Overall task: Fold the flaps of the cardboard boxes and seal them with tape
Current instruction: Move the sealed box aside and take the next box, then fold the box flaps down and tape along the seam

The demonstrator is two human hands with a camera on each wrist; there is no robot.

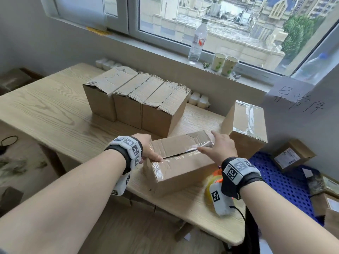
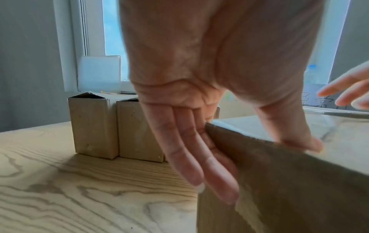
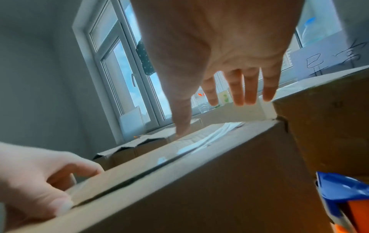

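fingers (image 2: 191,157) of the left hand (image 1: 149,150) lie straight down the near-left end of the cardboard box (image 1: 183,162), thumb on top at the seam, steadying it rather than curling round it. the right hand (image 1: 220,146) is spread flat over the far end, fingers straight, thumb tip pressing the clear tape (image 1: 200,145) along the centre seam. the box lies at the front edge of the wooden table (image 1: 45,110), flaps folded shut, a dark gap showing between them under the tape.

the step in hand looks like smoothing the strip down; next it probably needs pressing over both ends, then a fresh box from the three unsealed boxes (image 1: 135,101) standing in a row behind. a taped box (image 1: 245,123) stands to the right, touching or just beside the one in hand. the tape dispenser (image 1: 213,187), yellow and orange, lies under the right wrist.

handwritten chinese characters mark a paper sheet (image 1: 295,99) on the wall, roughly "异常件". a box on the blue crate (image 1: 278,180) bears a shipping label (image 1: 287,156), too small to read.
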